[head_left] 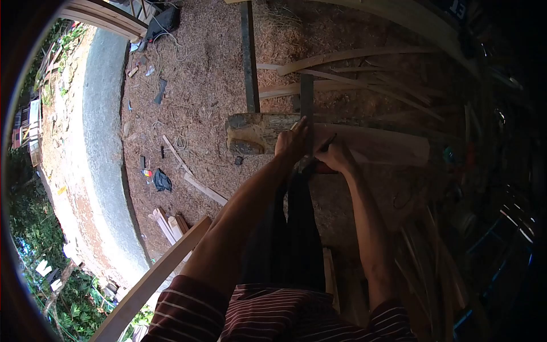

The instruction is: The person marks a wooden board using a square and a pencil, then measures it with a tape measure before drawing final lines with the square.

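Note:
A reddish board (376,145) lies across a weathered timber block (253,126) in front of me. A dark flat bar (307,94) stands out from the board's left end, pointing away from me. My left hand (293,141) is closed on the near part of this bar, pressing it at the board. My right hand (337,155) is closed round a thin dark tool (329,141), its tip near the bar's near end. The fingers of both hands are small and partly in shadow.
Long curved wood strips (353,56) lie beyond the board. A dark beam (249,57) stands to their left. A long plank (154,279) slants at lower left. Wood shavings cover the ground, with a black bag (162,180) and a concrete strip (108,142) on the left.

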The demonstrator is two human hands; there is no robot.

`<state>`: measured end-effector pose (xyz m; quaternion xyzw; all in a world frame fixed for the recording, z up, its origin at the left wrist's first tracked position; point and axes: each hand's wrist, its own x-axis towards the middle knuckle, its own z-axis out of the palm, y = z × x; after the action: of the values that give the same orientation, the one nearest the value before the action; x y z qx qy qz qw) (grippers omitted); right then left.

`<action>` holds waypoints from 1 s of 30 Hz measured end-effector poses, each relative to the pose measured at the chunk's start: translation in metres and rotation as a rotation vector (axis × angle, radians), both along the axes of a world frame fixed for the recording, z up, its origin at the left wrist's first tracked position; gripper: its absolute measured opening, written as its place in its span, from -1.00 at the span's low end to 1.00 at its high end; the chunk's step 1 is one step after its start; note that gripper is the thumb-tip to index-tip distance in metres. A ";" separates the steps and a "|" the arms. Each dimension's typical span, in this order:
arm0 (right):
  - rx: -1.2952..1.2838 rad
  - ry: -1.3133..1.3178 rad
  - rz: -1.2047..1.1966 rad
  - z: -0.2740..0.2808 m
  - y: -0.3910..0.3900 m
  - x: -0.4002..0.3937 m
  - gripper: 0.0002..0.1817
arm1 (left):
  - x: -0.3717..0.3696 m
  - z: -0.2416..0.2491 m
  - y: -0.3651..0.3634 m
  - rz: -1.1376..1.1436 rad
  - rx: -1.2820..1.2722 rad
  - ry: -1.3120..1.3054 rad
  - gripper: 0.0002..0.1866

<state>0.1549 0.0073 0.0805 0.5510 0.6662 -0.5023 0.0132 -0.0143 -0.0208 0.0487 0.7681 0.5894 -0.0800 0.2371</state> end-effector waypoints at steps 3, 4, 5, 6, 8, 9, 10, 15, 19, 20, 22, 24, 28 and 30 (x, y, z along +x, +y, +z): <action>0.000 -0.020 0.073 -0.007 0.010 -0.003 -0.76 | 0.000 0.000 0.000 0.011 -0.022 -0.009 -0.11; -0.027 -0.044 0.064 -0.008 0.012 -0.005 -0.76 | 0.000 -0.004 0.000 0.009 -0.021 -0.010 -0.11; -0.054 -0.069 0.054 -0.009 0.013 -0.007 -0.77 | 0.000 -0.006 0.000 -0.007 0.001 -0.017 -0.13; -0.057 -0.069 0.051 -0.007 0.015 -0.009 -0.77 | 0.000 -0.006 0.000 -0.024 0.021 -0.023 -0.15; -0.103 -0.125 0.128 -0.003 0.017 -0.013 -0.73 | 0.002 -0.007 -0.001 -0.036 -0.021 0.030 -0.14; -0.102 -0.124 0.126 0.000 0.018 -0.016 -0.73 | 0.002 -0.009 0.000 -0.046 -0.057 0.084 -0.12; -0.101 -0.102 0.110 0.004 0.018 -0.017 -0.72 | 0.001 -0.014 -0.001 -0.047 -0.056 0.084 -0.12; 0.032 -0.055 -0.034 0.000 0.011 -0.007 -0.68 | 0.003 0.009 0.005 -0.004 -0.130 0.046 -0.13; 0.305 0.220 -0.426 0.018 -0.009 0.006 -0.73 | 0.001 0.000 0.002 0.011 -0.105 0.032 -0.10; 0.428 0.247 -0.550 0.022 -0.016 0.011 -0.75 | 0.001 0.002 0.002 0.024 -0.128 0.020 -0.09; 0.464 0.165 -0.449 0.023 -0.035 0.022 -0.77 | 0.002 0.007 0.004 0.032 -0.130 0.009 -0.07; 0.633 0.049 -0.173 0.012 -0.057 0.029 -0.77 | 0.001 0.013 0.003 0.076 -0.155 -0.017 -0.06; 0.728 -0.059 0.133 0.002 -0.096 0.029 -0.60 | -0.006 0.004 -0.006 0.148 -0.008 -0.250 0.04; 0.789 -0.136 0.162 -0.008 -0.097 0.033 -0.59 | -0.006 0.009 -0.005 0.226 -0.087 -0.244 0.06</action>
<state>0.1875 -0.0898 0.0726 0.4913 0.8468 -0.1679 -0.1157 -0.0199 -0.0262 0.0573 0.6900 0.6348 0.0157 0.3474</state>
